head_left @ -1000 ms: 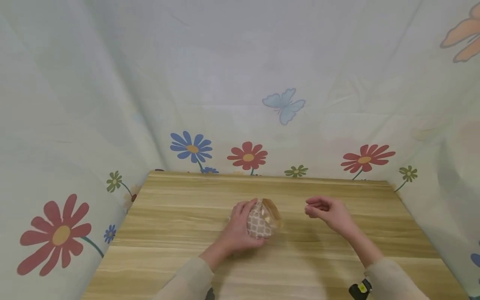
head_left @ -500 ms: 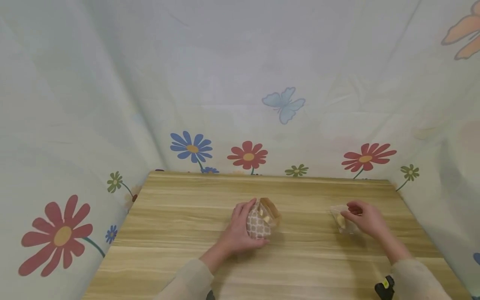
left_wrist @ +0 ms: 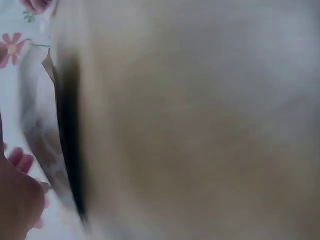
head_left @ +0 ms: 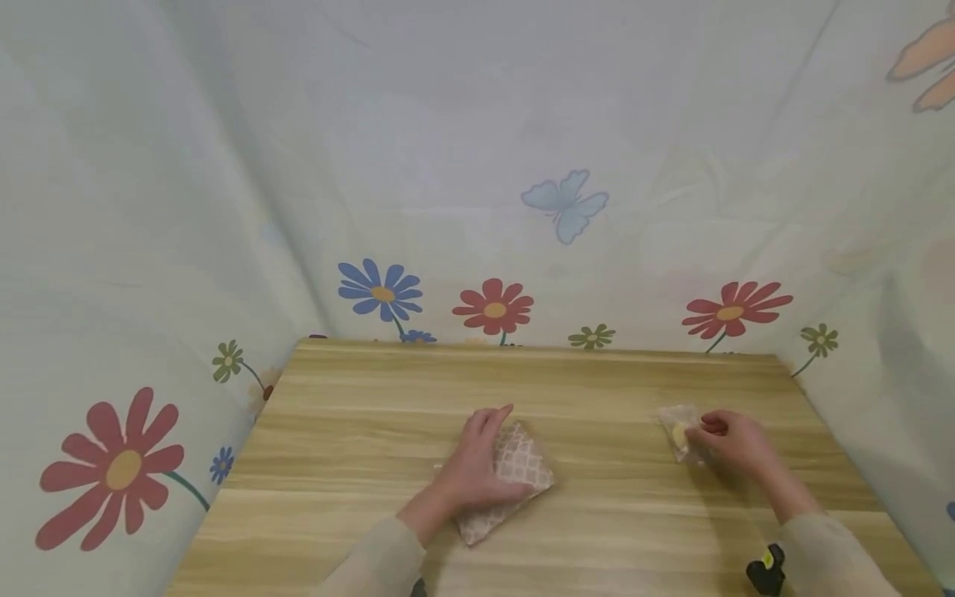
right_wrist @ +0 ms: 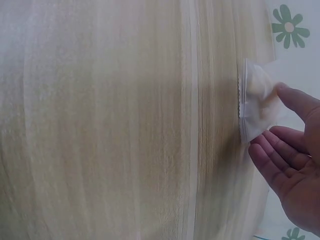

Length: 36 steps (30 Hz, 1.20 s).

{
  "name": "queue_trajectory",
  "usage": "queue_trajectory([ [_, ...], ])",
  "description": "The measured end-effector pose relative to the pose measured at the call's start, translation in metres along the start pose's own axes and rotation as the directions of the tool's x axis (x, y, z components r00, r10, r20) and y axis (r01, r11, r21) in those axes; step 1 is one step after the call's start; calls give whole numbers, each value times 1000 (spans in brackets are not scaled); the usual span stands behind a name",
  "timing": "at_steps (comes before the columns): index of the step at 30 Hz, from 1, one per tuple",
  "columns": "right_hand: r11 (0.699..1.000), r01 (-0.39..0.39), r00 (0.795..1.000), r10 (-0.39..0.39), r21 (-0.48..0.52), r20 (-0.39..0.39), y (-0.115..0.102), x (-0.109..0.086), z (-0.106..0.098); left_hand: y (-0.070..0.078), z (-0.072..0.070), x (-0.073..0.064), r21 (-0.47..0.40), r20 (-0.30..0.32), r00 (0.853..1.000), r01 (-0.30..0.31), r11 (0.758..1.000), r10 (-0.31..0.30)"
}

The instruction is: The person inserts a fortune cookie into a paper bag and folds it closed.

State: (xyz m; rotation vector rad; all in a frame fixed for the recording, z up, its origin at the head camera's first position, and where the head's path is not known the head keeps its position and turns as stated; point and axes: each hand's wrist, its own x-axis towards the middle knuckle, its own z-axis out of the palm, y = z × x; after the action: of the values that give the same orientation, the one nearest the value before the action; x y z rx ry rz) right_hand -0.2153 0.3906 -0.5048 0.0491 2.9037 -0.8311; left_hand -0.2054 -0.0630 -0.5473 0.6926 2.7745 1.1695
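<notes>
A small paper bag (head_left: 520, 458) with a white lattice pattern lies tilted at the middle of the table in the head view. My left hand (head_left: 473, 473) holds it, thumb across its near side and fingers along its far side. The left wrist view shows the bag (left_wrist: 47, 142) nearly edge-on beside the hand (left_wrist: 20, 200). To the right, my right hand (head_left: 734, 444) pinches a small clear packet (head_left: 677, 423) with a pale yellow piece inside. In the right wrist view the packet (right_wrist: 257, 100) sits between thumb and fingers, close over the wood.
The wood-grain table (head_left: 373, 398) spreads under both hands. Behind it and at its sides hangs a pale cloth (head_left: 448, 166) printed with flowers and butterflies. A dark wrist strap (head_left: 766, 570) shows below the right sleeve.
My right hand has moved right and taken hold of the clear packet. The paper bag, earlier with its open mouth turned up to the right, has tipped so its patterned face shows.
</notes>
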Motion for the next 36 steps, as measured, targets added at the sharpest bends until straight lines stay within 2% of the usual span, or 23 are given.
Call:
queue_trajectory([
  [5,999,-39,999,38,19,10,-4,-1,-3,6,-5,3,141,83,995,36,989,-48],
  [9,997,-75,997,75,15,20,-5,-1,-3,11,-4,2,254,148,981,84,964,-125],
  [11,997,-80,996,80,15,26,-5,0,-2,13,-3,1,284,169,975,92,954,-144],
  [15,996,-87,996,87,15,33,-4,1,-1,17,-1,-1,324,187,970,87,942,-154],
  [21,997,-77,996,76,17,44,-2,5,-1,19,2,0,384,203,971,42,922,-129],
  [27,996,-68,996,65,51,59,2,9,1,19,0,2,387,186,981,-16,922,-61],
  [31,993,-81,994,74,90,75,-1,9,3,19,-2,2,346,157,987,-22,938,-34],
  [36,989,-64,997,57,132,58,-6,11,9,15,-4,1,243,121,993,-32,969,2],
])
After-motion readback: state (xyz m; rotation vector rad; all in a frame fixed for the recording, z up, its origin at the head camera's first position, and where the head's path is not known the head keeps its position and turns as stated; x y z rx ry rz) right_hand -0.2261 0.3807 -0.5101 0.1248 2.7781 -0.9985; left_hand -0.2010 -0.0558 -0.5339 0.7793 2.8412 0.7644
